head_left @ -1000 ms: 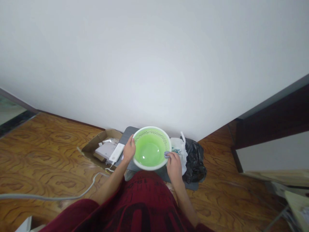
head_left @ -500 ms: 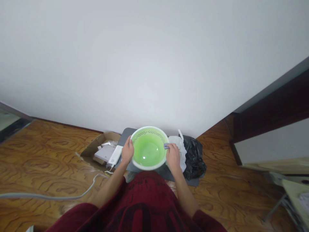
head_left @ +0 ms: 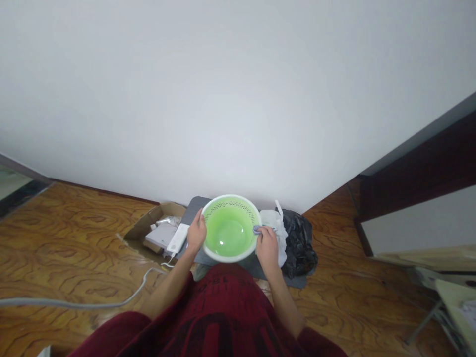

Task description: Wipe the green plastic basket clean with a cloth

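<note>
Grasping the basket with my left hand, likely so it won't turn, I pinch a cloth in my right hand at the opposite rim.

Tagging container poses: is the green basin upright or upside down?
Upright: the green basin shows its inside from above; whether it tilts slightly, cannot tell.

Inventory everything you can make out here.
Basket: 1, green and white, centre
Cloth-like wad: 1, purplish, basket's right rim
Board: 1, grey, beneath basket
Power strip: 1, white, basket's left
Cable: 1, whitish, lower left
Cardboard box: 1, brown, left
White bag, black bag: 1 each, right
Wall: 1, white, ahead
Floor: 1, brown, below
Table: 1, pale, right edge
Shirt: 1, red, bottom
Left hand: 1, bare, left rim
Right hand: 1, bare, holding wad
</note>
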`<control>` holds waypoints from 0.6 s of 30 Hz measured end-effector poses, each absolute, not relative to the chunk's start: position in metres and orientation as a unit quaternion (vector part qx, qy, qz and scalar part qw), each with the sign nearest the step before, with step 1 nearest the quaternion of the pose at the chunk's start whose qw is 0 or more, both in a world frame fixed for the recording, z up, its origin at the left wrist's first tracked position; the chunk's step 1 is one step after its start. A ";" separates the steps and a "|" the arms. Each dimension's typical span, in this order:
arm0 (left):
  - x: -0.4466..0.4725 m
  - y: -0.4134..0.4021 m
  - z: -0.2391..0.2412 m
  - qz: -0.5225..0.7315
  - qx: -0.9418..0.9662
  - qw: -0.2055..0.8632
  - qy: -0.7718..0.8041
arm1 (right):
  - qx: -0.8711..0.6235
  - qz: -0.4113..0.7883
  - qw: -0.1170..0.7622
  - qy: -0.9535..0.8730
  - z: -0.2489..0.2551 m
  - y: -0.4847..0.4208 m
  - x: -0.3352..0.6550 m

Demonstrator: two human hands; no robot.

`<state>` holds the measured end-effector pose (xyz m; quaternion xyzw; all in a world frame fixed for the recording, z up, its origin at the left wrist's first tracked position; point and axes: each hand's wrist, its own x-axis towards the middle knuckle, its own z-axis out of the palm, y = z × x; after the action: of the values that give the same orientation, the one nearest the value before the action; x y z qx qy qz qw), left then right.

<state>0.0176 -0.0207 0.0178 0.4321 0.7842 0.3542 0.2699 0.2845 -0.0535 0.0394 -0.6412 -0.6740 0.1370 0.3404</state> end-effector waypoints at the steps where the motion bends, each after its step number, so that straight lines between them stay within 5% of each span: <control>1: 0.018 -0.021 0.018 0.354 0.433 0.268 0.784 | -0.646 0.136 0.341 -0.669 0.040 -0.047 0.285; 18: 0.018 -0.024 0.014 0.376 0.420 0.284 0.776 | -0.638 0.149 0.328 -0.681 0.039 -0.060 0.289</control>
<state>0.0182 -0.0239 0.0135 0.4195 0.7759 0.3763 0.2836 0.2887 -0.0605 0.0388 -0.6378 -0.6809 0.1488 0.3277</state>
